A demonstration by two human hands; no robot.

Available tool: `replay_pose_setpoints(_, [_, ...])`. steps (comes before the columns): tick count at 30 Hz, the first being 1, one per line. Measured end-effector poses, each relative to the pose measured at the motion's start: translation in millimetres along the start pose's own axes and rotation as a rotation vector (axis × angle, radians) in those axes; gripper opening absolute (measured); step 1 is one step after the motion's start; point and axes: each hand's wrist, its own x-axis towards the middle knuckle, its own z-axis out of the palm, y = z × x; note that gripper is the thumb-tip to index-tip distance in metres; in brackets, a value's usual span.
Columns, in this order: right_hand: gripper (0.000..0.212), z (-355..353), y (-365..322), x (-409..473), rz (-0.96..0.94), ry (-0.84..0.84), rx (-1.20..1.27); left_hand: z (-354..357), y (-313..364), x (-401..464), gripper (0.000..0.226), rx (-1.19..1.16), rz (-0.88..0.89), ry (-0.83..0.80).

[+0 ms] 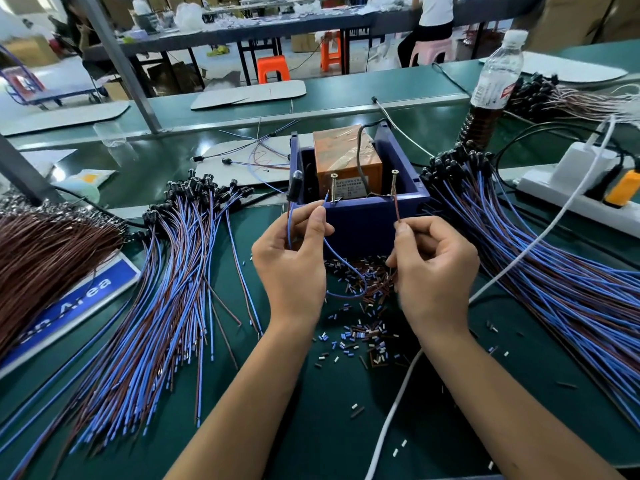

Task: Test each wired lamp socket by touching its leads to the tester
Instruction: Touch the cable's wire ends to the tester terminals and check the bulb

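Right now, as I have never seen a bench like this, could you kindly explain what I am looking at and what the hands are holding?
This is one picture from a camera worn on a person's head, looking down at their own two bare hands; there is no robot. In the middle stands the tester: a blue box holding an orange unit, with two upright screws at its front edge. The left hand pinches a blue lead near the left screw, and the right hand pinches a brown lead near the right screw. Both belong to one small black lamp socket that hangs by the left hand. Bundles of similar wired sockets lie on the green table at both sides. Short bits of cut wire sleeve are scattered between the arms. A power strip and a water bottle stand at right.
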Motion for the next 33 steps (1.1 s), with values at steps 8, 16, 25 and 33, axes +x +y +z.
replay_pose_setpoints(8, [0.018, 0.1, -1.6, -0.1, -0.029, 0.008, -0.011, 1.1, -0.3, 2.0, 0.011, 0.01, 0.001, -0.007])
replay_pose_setpoints(16, [0.017, -0.1, -2.0, 0.5, -0.045, 0.008, -0.019, 2.1, 0.5, 2.3, 0.009, 0.016, 0.001, -0.016])
replay_pose_setpoints(25, [0.016, -1.7, 0.7, 1.6, -0.074, 0.005, -0.05, 2.6, 3.2, 1.1, 0.013, 0.044, 0.037, -0.004])
replay_pose_setpoints(33, [0.016, -1.0, 1.4, 1.2, -0.085, 0.013, -0.059, 2.8, 4.5, 0.3, 0.012, 0.035, 0.018, -0.003])
